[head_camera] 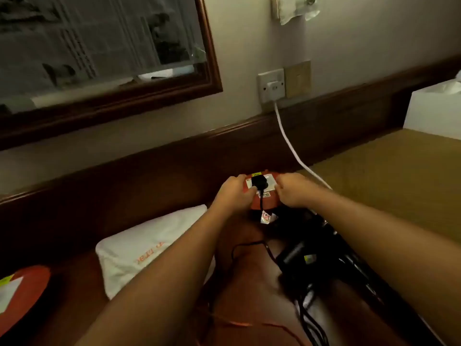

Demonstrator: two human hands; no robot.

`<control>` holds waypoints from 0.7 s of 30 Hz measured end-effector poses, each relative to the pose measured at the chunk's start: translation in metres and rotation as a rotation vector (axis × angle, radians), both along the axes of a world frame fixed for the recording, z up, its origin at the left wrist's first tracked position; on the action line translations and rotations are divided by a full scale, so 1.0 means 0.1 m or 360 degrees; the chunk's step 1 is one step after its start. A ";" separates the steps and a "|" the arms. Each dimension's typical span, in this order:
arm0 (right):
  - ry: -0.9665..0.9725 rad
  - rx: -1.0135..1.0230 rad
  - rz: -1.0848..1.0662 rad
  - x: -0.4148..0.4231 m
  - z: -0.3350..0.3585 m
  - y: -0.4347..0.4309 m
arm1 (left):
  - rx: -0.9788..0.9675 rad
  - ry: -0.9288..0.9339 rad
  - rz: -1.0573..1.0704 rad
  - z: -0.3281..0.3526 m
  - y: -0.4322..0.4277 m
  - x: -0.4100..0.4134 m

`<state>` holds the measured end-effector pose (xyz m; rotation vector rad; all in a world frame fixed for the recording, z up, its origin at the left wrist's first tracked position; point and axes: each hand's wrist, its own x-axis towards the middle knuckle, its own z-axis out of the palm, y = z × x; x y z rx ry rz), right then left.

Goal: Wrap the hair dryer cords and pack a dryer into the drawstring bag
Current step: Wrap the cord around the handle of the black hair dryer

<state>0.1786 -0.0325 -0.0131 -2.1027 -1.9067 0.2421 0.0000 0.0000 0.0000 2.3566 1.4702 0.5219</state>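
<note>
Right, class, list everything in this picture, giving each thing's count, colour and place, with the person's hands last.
mirror: one, dark wooden frame, upper left.
wall socket: one, white, above the desk, white plug in it.
cable: one, white, from the wall socket down towards the socket box.
socket box: one, red, desk centre, between the hands.
black plug: one, in the socket box's top.
hair dryer: at least one, black, right of centre.
drawstring bag: one, white with orange lettering, left.
round object: one, red, lower left, cropped.
tissue box: one, white, far right.
left hand: one, fingers grip the socket box's left side.
right hand: one, fingers grip its right side.
</note>
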 end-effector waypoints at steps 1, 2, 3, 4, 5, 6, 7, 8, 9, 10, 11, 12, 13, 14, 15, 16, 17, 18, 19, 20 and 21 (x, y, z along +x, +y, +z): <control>-0.0009 -0.0030 -0.0017 0.03 -0.03 0.09 | -0.0042 0.0022 0.0009 0.00 0.11 0.08; -0.0012 -0.0047 -0.0022 0.06 -0.05 0.18 | -0.0073 0.0050 0.0005 -0.01 0.21 0.14; -0.0016 -0.0071 0.0003 0.08 -0.08 0.27 | -0.0092 0.0090 -0.0006 -0.02 0.30 0.18; -0.0045 -0.0103 0.0033 0.07 -0.09 0.33 | -0.0117 0.0134 -0.0033 -0.03 0.38 0.22; -0.0090 -0.0122 0.0074 0.08 -0.12 0.40 | -0.0121 0.0177 -0.0066 -0.06 0.45 0.26; -0.0136 -0.0126 0.0106 0.09 -0.14 0.45 | -0.0125 0.0203 -0.0088 -0.08 0.49 0.29; -0.0178 -0.0137 0.0133 0.11 -0.15 0.50 | -0.0118 0.0212 -0.0100 -0.11 0.54 0.32; -0.0217 -0.0136 0.0160 0.12 -0.15 0.53 | -0.0109 0.0220 -0.0115 -0.13 0.57 0.34; -0.0235 -0.0144 0.0179 0.14 -0.17 0.56 | -0.0114 0.0238 -0.0117 -0.15 0.61 0.35; -0.0241 -0.0150 0.0187 0.16 -0.19 0.58 | -0.0126 0.0261 -0.0116 -0.16 0.64 0.37; -0.0232 -0.0154 0.0188 0.16 -0.20 0.58 | -0.0132 0.0295 -0.0115 -0.17 0.67 0.38; -0.0211 -0.0144 0.0181 0.17 -0.21 0.59 | -0.0138 0.0329 -0.0113 -0.16 0.68 0.40; -0.0193 -0.0125 0.0173 0.19 -0.23 0.59 | -0.0133 0.0345 -0.0110 -0.18 0.70 0.43; -0.0184 -0.0097 0.0167 0.18 -0.22 0.58 | -0.0113 0.0346 -0.0109 -0.17 0.72 0.43; -0.0178 -0.0080 0.0160 0.18 -0.23 0.57 | -0.0096 0.0338 -0.0105 -0.16 0.73 0.43; -0.0163 -0.0076 0.0152 0.18 -0.24 0.57 | -0.0087 0.0323 -0.0103 -0.17 0.73 0.44; -0.0162 -0.0072 0.0148 0.19 -0.25 0.55 | -0.0077 0.0316 -0.0100 -0.17 0.72 0.43; -0.0167 -0.0071 0.0146 0.19 -0.25 0.55 | -0.0074 0.0311 -0.0092 -0.17 0.72 0.42; -0.0177 -0.0077 0.0143 0.18 -0.26 0.54 | -0.0062 0.0301 -0.0087 -0.17 0.71 0.41; -0.0174 -0.0082 0.0139 0.17 -0.26 0.53 | -0.0049 0.0291 -0.0087 -0.16 0.69 0.41; -0.0163 -0.0092 0.0134 0.16 -0.25 0.53 | -0.0033 0.0280 -0.0089 -0.16 0.69 0.40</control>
